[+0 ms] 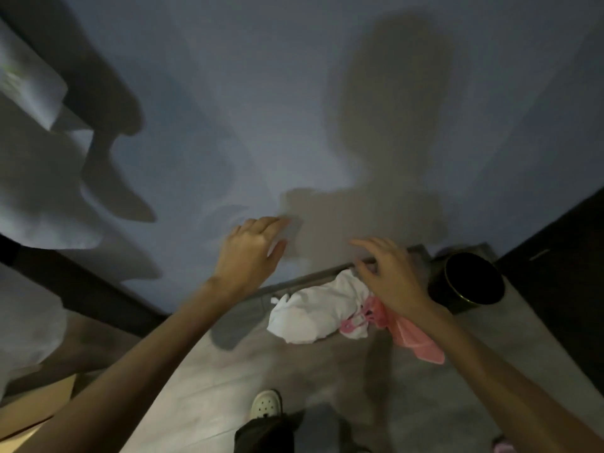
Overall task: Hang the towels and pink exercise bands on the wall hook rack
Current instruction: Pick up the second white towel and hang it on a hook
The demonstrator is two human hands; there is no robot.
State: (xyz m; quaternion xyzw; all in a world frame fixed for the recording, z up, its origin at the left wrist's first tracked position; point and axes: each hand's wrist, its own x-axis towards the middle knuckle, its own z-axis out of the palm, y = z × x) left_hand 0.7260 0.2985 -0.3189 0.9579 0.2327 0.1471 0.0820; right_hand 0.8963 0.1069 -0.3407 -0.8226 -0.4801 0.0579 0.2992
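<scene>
At the bottom middle of the frame I see my shoe (266,404) on the grey floor (202,364). A little farther off, near the middle, a white towel (313,313) lies in a heap on the floor, and the pink bands (413,338) lie touching it on its right side. A black bin (467,282) stands just beside them, by the wall. My left hand (253,248) is up in front of the blue wall (261,93), fingers loosely open, holding nothing. My right hand (389,276) hangs over the heap, fingers spread and curled a bit, also holding nothing. In the upper left something pale (29,83) hangs on the wall, but it is too blurry to say what. I think I am about to pick something up. Next I should reach down, grab the towel or the bands, and lift them to a hook.
</scene>
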